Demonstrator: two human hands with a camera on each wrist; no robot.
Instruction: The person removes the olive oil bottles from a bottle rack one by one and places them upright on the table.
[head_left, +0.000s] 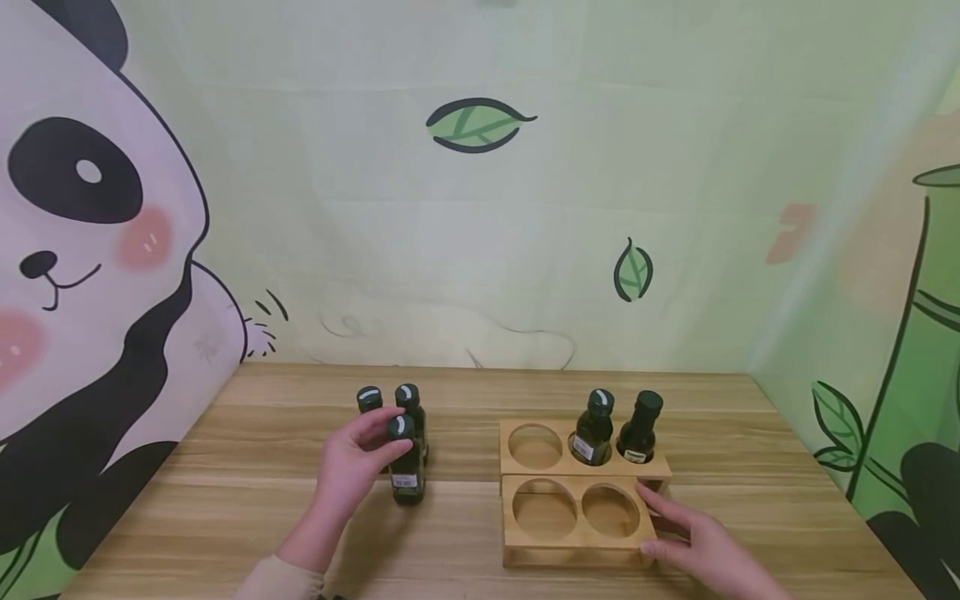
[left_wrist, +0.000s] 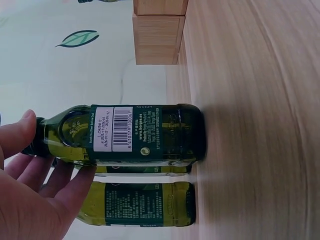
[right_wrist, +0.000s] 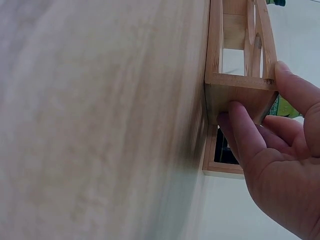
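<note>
My left hand (head_left: 358,460) pinches a small green glass bottle (head_left: 406,482) by its dark cap and neck, between thumb and fingers. Its white barcode sticker shows in the left wrist view, and its base is right at the tabletop. Two similar bottles (head_left: 370,400) (left_wrist: 145,204) stand just behind it, partly covered by the hand. To the right is a stepped wooden bottle rack (head_left: 577,557) with round holes. My right hand (head_left: 701,542) holds the right end of its front step, thumb at the front corner and fingers against the end panel (right_wrist: 225,97).
Two dark-capped bottles, one in the middle hole (head_left: 594,429) and one in the right hole (head_left: 639,429), stand in the rack's back step. The back-left hole and both front holes hold nothing. A printed cloth backdrop (head_left: 360,250) rises behind the wooden table (head_left: 457,400).
</note>
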